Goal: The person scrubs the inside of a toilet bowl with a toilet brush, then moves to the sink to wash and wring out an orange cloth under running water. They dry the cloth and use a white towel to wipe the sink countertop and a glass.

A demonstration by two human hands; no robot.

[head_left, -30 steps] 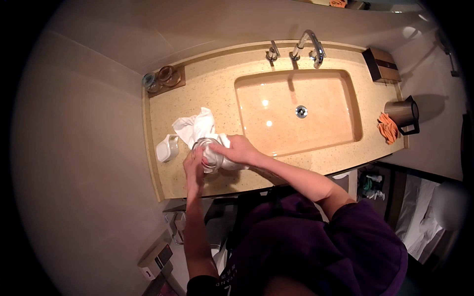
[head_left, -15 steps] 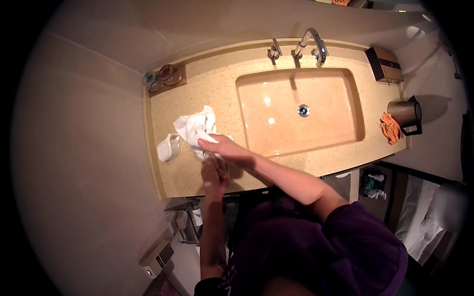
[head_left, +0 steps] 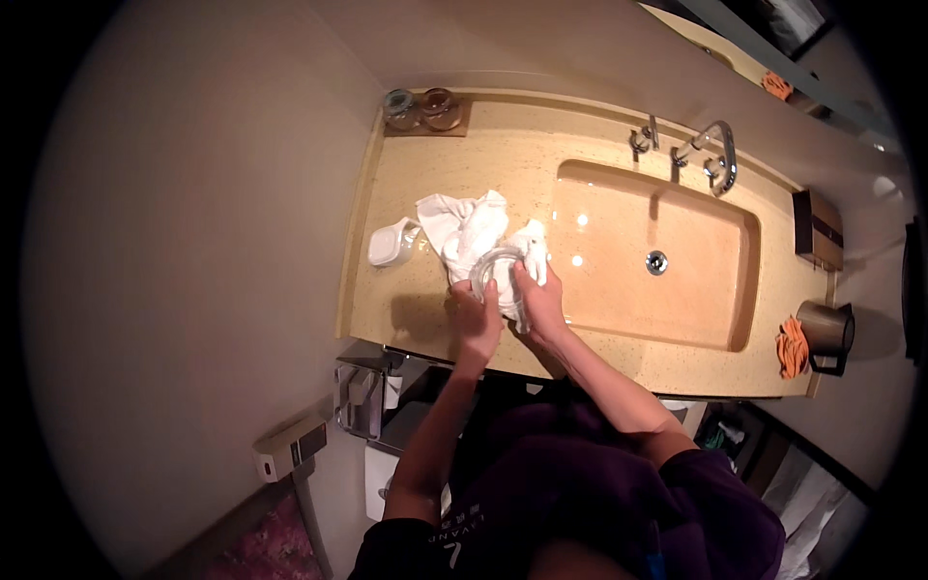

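Note:
Both my hands are over the counter, in front of the sink's left edge, around a clear round glass (head_left: 486, 259) with its open rim tilted up. My left hand (head_left: 478, 319) grips its near left side, thumb along the wall. On the right side, my right hand (head_left: 543, 302) presses a white cloth (head_left: 466, 230) against the glass, thumb at the rim. The cloth hangs in folds past the glass and spreads on the counter beyond it. How far it goes inside the glass I cannot tell. Left of the cloth lies a white plastic container (head_left: 387, 245).
Two upturned-looking glasses (head_left: 437, 108) stand on a brown tray (head_left: 449, 130) at the back left. The sink (head_left: 667, 309) has a chrome faucet (head_left: 727, 159) behind it. At the right are a dark box (head_left: 818, 230), a kettle (head_left: 825, 329) and an orange cloth (head_left: 793, 348).
The view has shifted, so the counter sits farther right. My hands have moved apart, one on each side of the glass, and its rim now shows. The cloth is spread around it.

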